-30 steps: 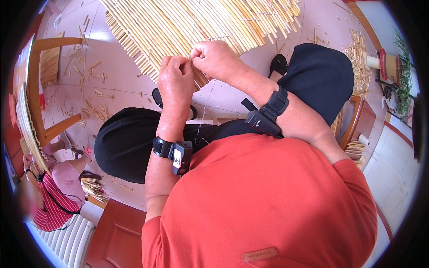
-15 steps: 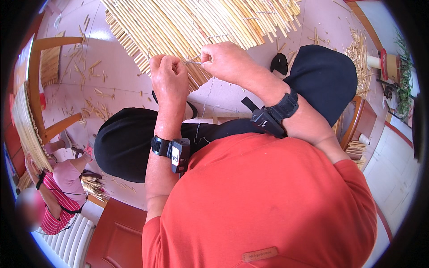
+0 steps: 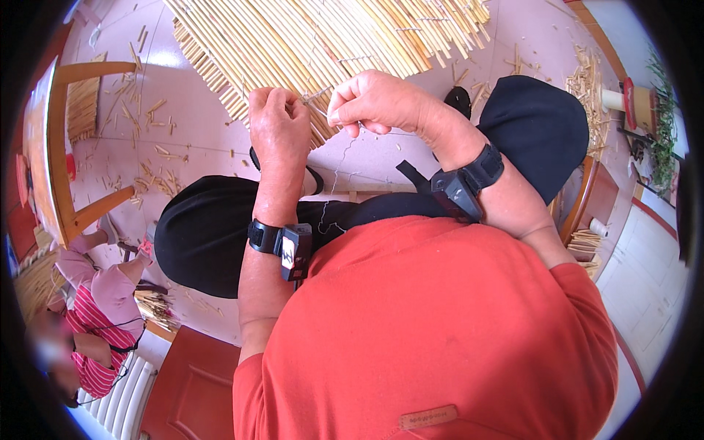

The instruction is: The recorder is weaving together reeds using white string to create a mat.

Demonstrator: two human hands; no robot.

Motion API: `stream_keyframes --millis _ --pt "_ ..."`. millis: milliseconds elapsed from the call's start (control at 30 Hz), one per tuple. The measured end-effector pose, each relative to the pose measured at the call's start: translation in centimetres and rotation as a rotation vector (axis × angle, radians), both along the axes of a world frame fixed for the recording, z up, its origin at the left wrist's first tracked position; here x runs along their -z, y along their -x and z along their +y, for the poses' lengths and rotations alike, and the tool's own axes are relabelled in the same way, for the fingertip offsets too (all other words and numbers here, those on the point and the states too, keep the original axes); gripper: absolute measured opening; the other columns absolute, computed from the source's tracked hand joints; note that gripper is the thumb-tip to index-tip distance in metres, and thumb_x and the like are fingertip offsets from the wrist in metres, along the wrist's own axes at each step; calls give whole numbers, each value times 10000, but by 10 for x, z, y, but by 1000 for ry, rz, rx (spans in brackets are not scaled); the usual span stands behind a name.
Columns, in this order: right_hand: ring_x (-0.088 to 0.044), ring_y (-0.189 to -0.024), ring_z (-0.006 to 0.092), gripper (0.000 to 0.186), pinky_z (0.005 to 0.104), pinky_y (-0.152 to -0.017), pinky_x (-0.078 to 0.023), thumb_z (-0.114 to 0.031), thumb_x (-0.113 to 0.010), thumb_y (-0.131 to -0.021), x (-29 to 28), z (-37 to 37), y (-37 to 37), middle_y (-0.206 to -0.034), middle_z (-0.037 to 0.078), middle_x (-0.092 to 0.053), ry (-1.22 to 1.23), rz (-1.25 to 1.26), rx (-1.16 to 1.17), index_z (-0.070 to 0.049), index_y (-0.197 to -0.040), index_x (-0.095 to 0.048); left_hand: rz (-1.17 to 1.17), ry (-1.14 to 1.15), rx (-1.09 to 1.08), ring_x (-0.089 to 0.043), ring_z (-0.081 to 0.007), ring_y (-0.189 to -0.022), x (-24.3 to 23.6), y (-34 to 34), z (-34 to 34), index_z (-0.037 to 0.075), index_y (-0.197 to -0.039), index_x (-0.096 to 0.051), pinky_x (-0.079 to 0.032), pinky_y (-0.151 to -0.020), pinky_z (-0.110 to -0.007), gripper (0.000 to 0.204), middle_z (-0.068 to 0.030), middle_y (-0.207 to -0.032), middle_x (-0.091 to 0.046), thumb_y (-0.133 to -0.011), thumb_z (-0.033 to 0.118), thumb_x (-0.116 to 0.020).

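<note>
A mat of thin straw-coloured sticks (image 3: 308, 51), bound with rows of string, lies in front of me, its near corner under my hands. My left hand (image 3: 280, 125) is closed in a pinch at the mat's near left edge, on a thin grey string (image 3: 339, 165); its fingertips are partly hidden. Just to the right, my right hand (image 3: 378, 104) pinches the string between thumb and forefinger, with the other fingers curled. A short stretch of string spans the gap between both hands. Its loose tail hangs down to my dark trousers.
Stick offcuts (image 3: 158, 150) litter the tiled floor. A wooden stool (image 3: 88, 71) lies on its side at the left. A person in a striped top (image 3: 95, 330) sits beyond it, by another stick mat (image 3: 37, 282). Bundled sticks (image 3: 587, 95) and a potted plant (image 3: 664, 125) are at the right.
My right hand has turned over, its fingers now lower and curled around the string. My left hand has barely moved. At the left, the other person's mat has come down off the stool.
</note>
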State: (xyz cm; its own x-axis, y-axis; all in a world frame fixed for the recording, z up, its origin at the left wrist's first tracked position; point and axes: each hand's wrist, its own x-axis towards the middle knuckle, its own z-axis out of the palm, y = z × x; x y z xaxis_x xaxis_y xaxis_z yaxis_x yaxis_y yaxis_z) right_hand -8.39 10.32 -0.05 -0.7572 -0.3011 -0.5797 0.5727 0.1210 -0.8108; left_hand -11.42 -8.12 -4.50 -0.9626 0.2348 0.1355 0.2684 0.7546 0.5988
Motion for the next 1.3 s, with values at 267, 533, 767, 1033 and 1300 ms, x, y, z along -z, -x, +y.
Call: stream_keyframes --millis 267,533,767,1033,1300 --pt "-528 -435 79 133 234 -433 -451 -149 -634 -846 -8 -16 -13 -648 49 -651 -318 117 17 -20 -835 -668 -819 -506 -180 -492 -124 -426 -48 -20 -16 -16 -1081 -484 -393 -402 -260 236 -132 -887 -669 -875 64 -569" --pt "-566 -464 101 157 253 -428 -474 -158 -599 -879 -6 -30 -21 -668 73 -659 -435 156 20 -22 -866 -676 -1173 -1406 -273 -602 -171 -623 -32 -31 -19 38 -1112 -466 -472 -520 -254 205 -177 -1011 -648 -922 54 -539" --pt "-680 -734 302 168 424 -668 -535 -209 -578 -850 11 -30 -11 -766 121 -680 -819 602 27 -78 -867 -681 -1040 -1152 -296 -644 -186 -703 -19 -28 -10 43 -1087 -462 -554 -625 -284 169 -112 -901 -626 -930 20 -521" --pt "-668 -756 302 138 427 -667 -529 -225 -609 -828 31 -42 -3 -825 102 -642 -903 728 -56 -97 -868 -641 -949 -1086 -296 -641 -177 -690 -14 -31 -7 47 -1042 -464 -550 -623 -288 131 -91 -855 -626 -928 8 -517" --pt "-662 -699 273 119 383 -622 -530 -217 -606 -823 39 -46 3 -782 66 -664 -939 781 -35 -104 -837 -642 -924 -1123 -323 -639 -182 -680 -12 -30 -5 40 -1034 -473 -544 -621 -300 109 -94 -842 -617 -936 0 -502"
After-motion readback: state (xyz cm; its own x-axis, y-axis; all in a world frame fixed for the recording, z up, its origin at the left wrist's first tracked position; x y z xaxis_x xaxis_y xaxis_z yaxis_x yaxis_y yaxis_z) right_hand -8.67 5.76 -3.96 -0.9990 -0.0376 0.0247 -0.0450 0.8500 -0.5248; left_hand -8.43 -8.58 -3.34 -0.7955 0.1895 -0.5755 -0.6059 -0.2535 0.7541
